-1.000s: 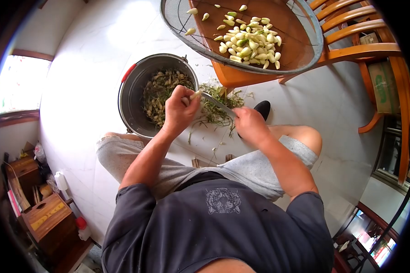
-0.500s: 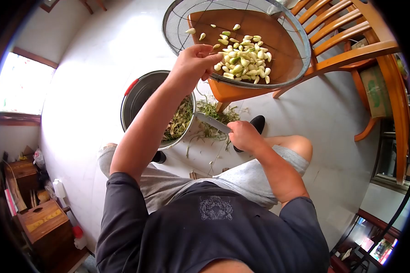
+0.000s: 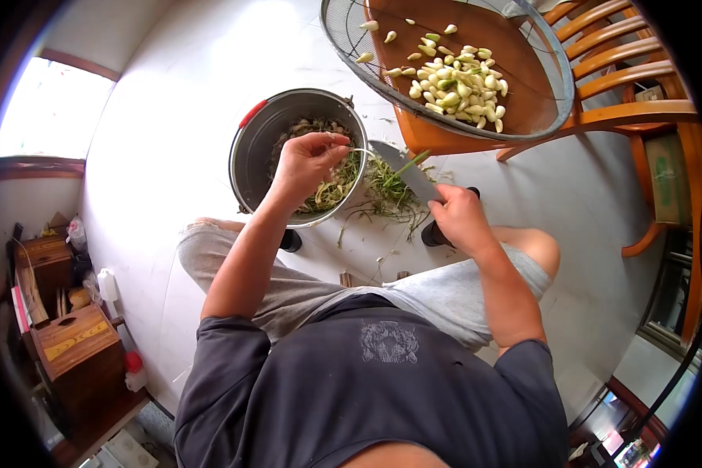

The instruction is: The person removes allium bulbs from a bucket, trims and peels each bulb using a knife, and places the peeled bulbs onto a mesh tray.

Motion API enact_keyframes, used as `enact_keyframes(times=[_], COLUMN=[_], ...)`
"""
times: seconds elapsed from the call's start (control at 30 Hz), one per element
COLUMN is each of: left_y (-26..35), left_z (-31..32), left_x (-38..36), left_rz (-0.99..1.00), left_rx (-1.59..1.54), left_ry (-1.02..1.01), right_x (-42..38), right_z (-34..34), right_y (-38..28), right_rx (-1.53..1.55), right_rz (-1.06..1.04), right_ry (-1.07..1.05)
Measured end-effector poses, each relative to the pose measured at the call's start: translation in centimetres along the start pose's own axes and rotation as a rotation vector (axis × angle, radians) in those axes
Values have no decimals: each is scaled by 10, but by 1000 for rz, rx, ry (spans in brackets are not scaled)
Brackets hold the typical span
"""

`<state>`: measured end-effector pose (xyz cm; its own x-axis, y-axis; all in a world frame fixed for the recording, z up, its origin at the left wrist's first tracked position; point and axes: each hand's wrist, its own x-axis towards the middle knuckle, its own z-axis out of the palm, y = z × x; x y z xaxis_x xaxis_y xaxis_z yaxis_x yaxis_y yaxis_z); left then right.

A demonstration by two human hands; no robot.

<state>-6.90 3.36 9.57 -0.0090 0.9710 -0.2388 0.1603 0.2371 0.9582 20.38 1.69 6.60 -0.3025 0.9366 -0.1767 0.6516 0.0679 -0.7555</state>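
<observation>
My left hand is closed in a pinch above the metal bucket, its fingers on a thin plant stalk. The white part of the stalk runs from the fingertips to the knife, and a green length shows beyond the blade. My right hand grips a knife, whose wide blade points up and left with its tip near the stalk. Inside the bucket lie green and yellowish plant trimmings. Several small white bulbs, some greenish, lie heaped in a round mesh sieve.
The sieve rests on a wooden chair at the upper right. Loose green trimmings lie on the pale floor beside the bucket, near my shoes. A wooden cabinet stands at the lower left.
My left hand has moved from the sieve's edge down over the bucket and now pinches a stalk. The knife has come up closer to that hand. The view has shifted slightly.
</observation>
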Motion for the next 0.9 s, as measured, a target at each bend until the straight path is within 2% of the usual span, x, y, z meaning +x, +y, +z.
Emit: enact_keyframes(times=[0.17,0.23,0.47,0.7,0.9], left_y=[-27,-39,-59,-51,-52], left_z=[2,8,33,39,43], left_x=[-2,-3,-3,-4,-2], left_rz=[-21,11,-12,-77,-69], left_rx=[4,4,-230,-198,-190], left_ry=[168,224,255,225,219], right_x=[-3,-2,-5,-5,-5], right_z=[-5,1,8,23,25], right_y=[-22,-25,-30,-16,-13], right_rx=[107,176,218,123,-36], right_rz=[-44,-142,-221,-192,-254], right_ry=[93,147,123,63,117])
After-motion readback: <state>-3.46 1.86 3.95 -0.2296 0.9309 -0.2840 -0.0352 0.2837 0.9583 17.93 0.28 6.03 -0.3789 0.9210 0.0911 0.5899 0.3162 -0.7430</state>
